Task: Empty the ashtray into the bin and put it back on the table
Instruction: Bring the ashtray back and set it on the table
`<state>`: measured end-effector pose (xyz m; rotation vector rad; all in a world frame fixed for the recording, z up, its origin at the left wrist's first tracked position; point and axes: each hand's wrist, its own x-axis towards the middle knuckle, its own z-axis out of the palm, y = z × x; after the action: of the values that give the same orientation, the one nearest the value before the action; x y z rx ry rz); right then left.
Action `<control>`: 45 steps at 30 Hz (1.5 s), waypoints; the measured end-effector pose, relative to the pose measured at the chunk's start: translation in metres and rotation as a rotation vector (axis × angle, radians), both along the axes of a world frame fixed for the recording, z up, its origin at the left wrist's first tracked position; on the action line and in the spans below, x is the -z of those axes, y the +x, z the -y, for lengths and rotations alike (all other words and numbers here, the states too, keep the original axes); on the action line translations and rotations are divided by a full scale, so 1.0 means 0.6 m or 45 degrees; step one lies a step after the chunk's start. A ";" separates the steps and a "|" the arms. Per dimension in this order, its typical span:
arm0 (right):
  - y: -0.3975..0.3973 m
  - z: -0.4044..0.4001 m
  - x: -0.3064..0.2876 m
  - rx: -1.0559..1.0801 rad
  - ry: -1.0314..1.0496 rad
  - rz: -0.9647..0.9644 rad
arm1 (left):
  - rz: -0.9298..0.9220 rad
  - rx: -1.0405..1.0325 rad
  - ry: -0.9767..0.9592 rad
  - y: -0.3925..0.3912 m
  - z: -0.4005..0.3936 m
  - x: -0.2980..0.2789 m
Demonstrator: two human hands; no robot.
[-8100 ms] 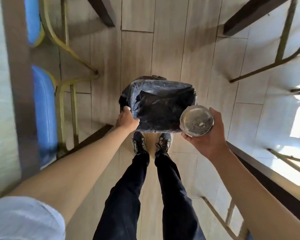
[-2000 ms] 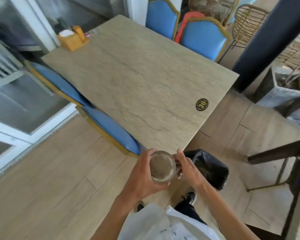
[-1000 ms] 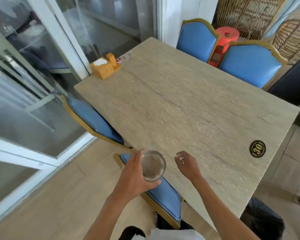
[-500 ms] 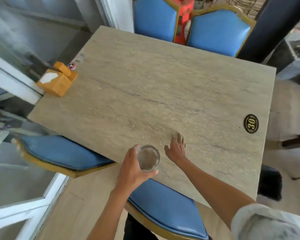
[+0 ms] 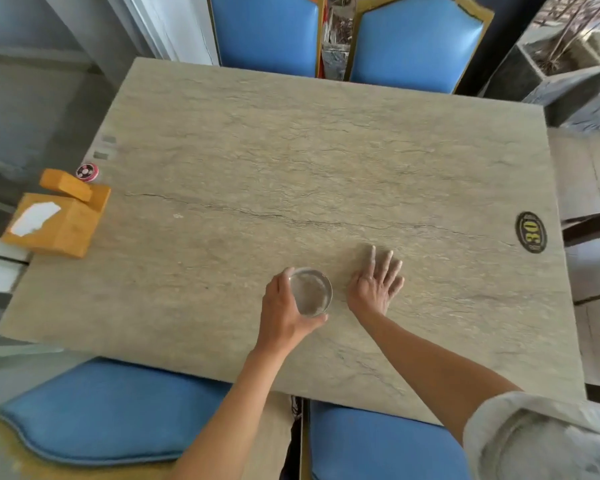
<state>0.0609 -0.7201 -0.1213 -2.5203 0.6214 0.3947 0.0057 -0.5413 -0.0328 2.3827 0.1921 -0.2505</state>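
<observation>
I am looking down on a wide bench with a pale, stone-grained top crossed by a thin dark crack line. Two blue padded chairs stand at its far edge and two more blue seats are tucked under the near edge. At the left edge sits an orange wooden tissue box with white paper showing in its slot, and just beyond it a small round pink and black disc. Near the right edge an oval black plate marked 30 is fixed to the top. Grey wall panels run along the left; grey stone planters stand at the far right.

The ashtray, a small round glass dish, is over the near middle of the bench. I cannot tell whether its base is touching the top. It looks almost clean, with only a faint grey film inside.

My left hand grips it from the left and near side: the thumb hooks over the far-left rim, and the fingers curl under the near edge, closed on the dish. The forearm comes in from the near edge, bare.

My right hand lies just to the right of the ashtray, apart from it, palm down, with its fingers spread wide and flat towards the far side. It holds nothing. Its arm reaches in from the near right, with a pale rolled sleeve at the corner.
</observation>
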 end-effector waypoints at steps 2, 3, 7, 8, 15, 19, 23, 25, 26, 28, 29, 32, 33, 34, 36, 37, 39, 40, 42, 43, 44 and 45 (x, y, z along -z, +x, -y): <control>0.012 -0.016 0.009 0.097 -0.021 0.035 | 0.018 -0.030 0.013 0.018 -0.010 0.026; 0.014 -0.022 0.014 0.132 -0.047 0.053 | 0.024 -0.047 0.023 0.026 -0.015 0.038; 0.014 -0.034 0.026 0.171 -0.155 0.064 | 0.081 -0.105 0.074 0.056 -0.028 0.077; 0.016 -0.036 0.028 0.174 -0.176 0.048 | 0.104 -0.122 0.095 0.066 -0.029 0.082; 0.021 -0.039 0.021 0.214 -0.193 0.038 | 0.110 -0.045 0.200 0.109 -0.028 0.110; 0.024 -0.040 0.014 0.215 -0.189 0.027 | 0.133 -0.061 0.184 0.090 -0.030 0.118; 0.028 -0.040 0.014 0.224 -0.201 0.024 | 0.184 -0.111 0.183 0.062 -0.034 0.124; 0.029 -0.040 0.016 0.227 -0.209 0.025 | 0.214 -0.154 0.189 0.066 -0.032 0.127; 0.030 -0.040 0.016 0.230 -0.209 0.024 | 0.220 -0.176 0.193 0.074 -0.029 0.127; 0.031 -0.041 0.016 0.243 -0.203 0.022 | 0.236 -0.204 0.196 0.096 -0.022 0.128; 0.032 -0.042 0.016 0.248 -0.201 0.022 | 0.250 -0.216 0.192 0.110 -0.019 0.129; 0.031 -0.042 0.015 0.248 -0.206 0.019 | 0.282 -0.266 0.174 0.159 -0.015 0.134; 0.031 -0.042 0.016 0.248 -0.209 0.016 | 0.288 -0.277 0.167 0.177 -0.015 0.135; 0.031 -0.042 0.016 0.250 -0.209 0.013 | 0.291 -0.289 0.163 0.194 -0.015 0.136; 0.031 -0.042 0.016 0.257 -0.207 0.012 | 0.299 -0.301 0.163 0.225 -0.015 0.138; 0.030 -0.042 0.016 0.259 -0.207 0.014 | 0.304 -0.306 0.163 0.240 -0.016 0.139; 0.029 -0.043 0.016 0.254 -0.208 0.018 | 0.305 -0.310 0.164 0.267 -0.015 0.140; 0.029 -0.042 0.016 0.251 -0.208 0.020 | 0.299 -0.311 0.160 0.279 -0.015 0.139; 0.030 -0.041 0.016 0.256 -0.207 0.020 | 0.297 -0.311 0.154 0.298 -0.014 0.138; 0.030 -0.041 0.017 0.259 -0.209 0.017 | 0.301 -0.309 0.149 0.305 -0.013 0.139; 0.030 -0.042 0.017 0.260 -0.214 0.017 | 0.302 -0.307 0.150 0.310 -0.011 0.138; 0.030 -0.042 0.018 0.257 -0.214 0.022 | 0.309 -0.301 0.141 0.315 -0.009 0.141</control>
<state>0.0787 -0.6951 -0.1321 -2.5827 0.9273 0.2565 0.1946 -0.5358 -0.1176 2.4462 0.3775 0.1635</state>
